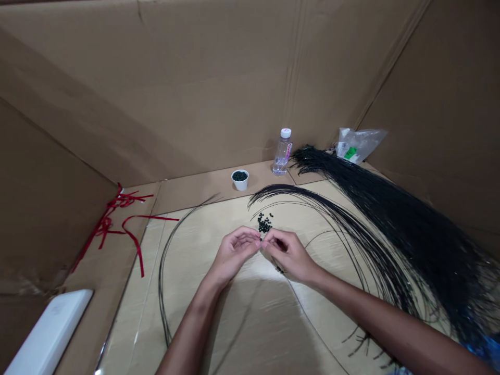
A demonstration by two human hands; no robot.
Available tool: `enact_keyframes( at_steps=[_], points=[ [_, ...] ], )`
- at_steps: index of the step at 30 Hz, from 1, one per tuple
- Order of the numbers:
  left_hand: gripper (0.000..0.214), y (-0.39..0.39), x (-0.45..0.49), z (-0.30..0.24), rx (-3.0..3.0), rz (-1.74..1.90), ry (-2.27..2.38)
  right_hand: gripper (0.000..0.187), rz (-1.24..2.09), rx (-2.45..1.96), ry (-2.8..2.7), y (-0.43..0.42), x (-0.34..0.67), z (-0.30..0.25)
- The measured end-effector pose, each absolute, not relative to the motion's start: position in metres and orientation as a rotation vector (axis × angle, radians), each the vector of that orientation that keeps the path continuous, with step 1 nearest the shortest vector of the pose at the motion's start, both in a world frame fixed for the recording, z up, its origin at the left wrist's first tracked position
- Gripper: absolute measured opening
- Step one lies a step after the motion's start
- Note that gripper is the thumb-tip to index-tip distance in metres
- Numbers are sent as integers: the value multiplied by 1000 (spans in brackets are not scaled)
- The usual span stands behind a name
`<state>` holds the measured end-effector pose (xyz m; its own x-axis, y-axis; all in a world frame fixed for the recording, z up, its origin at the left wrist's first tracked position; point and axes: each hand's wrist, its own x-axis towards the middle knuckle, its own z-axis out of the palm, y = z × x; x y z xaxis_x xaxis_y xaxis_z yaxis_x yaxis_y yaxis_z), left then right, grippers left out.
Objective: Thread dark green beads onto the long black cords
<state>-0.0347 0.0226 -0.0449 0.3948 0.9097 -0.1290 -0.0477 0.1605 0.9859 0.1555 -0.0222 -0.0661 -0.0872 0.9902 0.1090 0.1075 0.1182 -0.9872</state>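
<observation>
My left hand (234, 252) and my right hand (289, 255) meet at the fingertips in the middle of a pale cardboard sheet (195, 260). A tiny dark speck shows where they meet, too small to name. A thin black strand (316, 328) runs down from under my right hand, whose fingers are curled over it. Just beyond the fingertips lies a small heap of dark beads (264, 224). Long black strands (332, 224) curve around both hands, and a dense bundle of them (414, 250) spreads along the right side.
A white cup of dark beads (239, 179) and a plastic water bottle (283, 153) stand at the back. Behind the bundle lies a clear plastic bag (357, 145). Red ribbon (125, 224) lies at the left, near a white flat object (49, 333). Cardboard walls (156, 88) surround everything.
</observation>
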Motion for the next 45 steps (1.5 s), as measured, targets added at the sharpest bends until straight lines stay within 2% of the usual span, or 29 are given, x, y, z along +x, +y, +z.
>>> enact_keyframes(
  at_steps=[13,31,40,45],
  points=[
    [40,23,-31,-47,1147,822,935,24,1096,-1169,-1439,-22,157,-67],
    [29,23,-32,-49,1103,916,1001,11,979,-1150,-1450,-20,156,-70],
    [27,23,-31,-50,1124,1021,1054,18,889,-1151,-1565,-21,157,-63],
    [32,23,-29,-50,1136,993,1048,7,871,-1188,-1525,-23,157,-60]
  ],
)
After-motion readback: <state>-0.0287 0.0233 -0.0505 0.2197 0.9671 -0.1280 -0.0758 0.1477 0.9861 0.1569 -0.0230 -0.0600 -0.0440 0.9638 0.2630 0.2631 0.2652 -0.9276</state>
